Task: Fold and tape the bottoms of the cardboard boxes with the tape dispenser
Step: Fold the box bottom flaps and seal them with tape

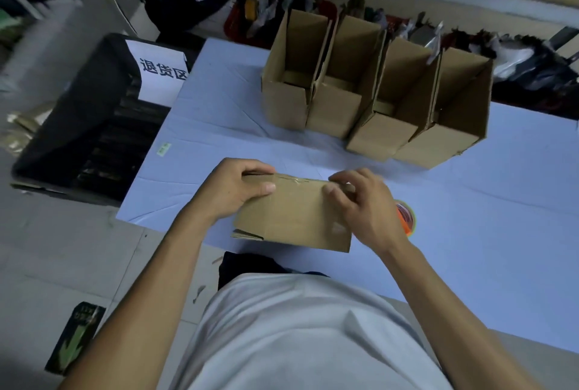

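Cardboard fills both hands: the left hand (pixel 233 190) grips the far left corner of a small brown box (pixel 294 217), fingers curled over its top edge and thumb lying along the near face. The right hand (pixel 365 201) holds the far right corner of the same box, fingers bent over the edge and thumb pressed against the near face. A strip of clear tape (pixel 296 181) shines along the top edge between the two hands. The box sits at the near edge of a table covered in pale blue sheet (pixel 485 233), straight in front of the person's light shirt (pixel 297 333); its near left corner shows folded flap edges.

Just right of the right hand, partly hidden behind the wrist, an orange tape dispenser (pixel 405 217) rests on the sheet.

Farther away, toward the far side of the table, four open cardboard boxes (pixel 376 101) stand in a row touching one another, their flaps upright.

Left of the table, a dark bin (pixel 78 126) stands on the floor with a white sign (pixel 163 71) bearing printed characters. Beyond the table, a low shelf holds a jumble of dark bags and clothing (pixel 200 4), blurred. On the floor at the near left lies a dark packet with a green print (pixel 75 339).
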Tool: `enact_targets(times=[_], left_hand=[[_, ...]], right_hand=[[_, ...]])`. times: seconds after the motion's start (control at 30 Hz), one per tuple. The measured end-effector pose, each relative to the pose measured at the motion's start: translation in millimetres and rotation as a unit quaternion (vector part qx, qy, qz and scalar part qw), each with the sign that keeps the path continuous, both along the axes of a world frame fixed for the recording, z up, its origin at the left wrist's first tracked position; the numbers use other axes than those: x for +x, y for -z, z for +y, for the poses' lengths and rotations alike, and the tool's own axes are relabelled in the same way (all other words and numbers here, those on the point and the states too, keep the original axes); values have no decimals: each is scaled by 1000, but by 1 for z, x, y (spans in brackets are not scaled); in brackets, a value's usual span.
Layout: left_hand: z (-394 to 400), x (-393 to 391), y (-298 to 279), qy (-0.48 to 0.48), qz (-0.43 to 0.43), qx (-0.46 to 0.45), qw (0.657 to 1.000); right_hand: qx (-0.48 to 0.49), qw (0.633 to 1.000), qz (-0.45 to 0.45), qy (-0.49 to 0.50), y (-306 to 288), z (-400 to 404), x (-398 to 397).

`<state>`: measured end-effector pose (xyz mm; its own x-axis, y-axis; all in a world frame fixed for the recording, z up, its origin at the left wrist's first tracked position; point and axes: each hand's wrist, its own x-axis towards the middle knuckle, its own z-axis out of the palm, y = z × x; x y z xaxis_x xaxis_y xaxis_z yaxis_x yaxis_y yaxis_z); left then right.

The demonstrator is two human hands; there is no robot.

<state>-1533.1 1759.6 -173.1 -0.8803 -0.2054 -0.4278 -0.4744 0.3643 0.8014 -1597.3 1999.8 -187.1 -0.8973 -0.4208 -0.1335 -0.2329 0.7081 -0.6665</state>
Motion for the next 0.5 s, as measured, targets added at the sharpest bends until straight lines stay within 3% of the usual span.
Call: enact_targets(times=[0.13, 0.3, 0.5], left_hand=[[-4, -2, 2, 31, 9, -57, 998], [16, -9, 4, 75, 124, -190, 971], [33, -10, 19, 1, 190, -205, 960]], right_hand=[[-4, 999, 14, -39, 0, -8, -2], [-8, 997, 3, -72, -1, -22, -3], [-12, 999, 14, -38, 8, -30, -5]])
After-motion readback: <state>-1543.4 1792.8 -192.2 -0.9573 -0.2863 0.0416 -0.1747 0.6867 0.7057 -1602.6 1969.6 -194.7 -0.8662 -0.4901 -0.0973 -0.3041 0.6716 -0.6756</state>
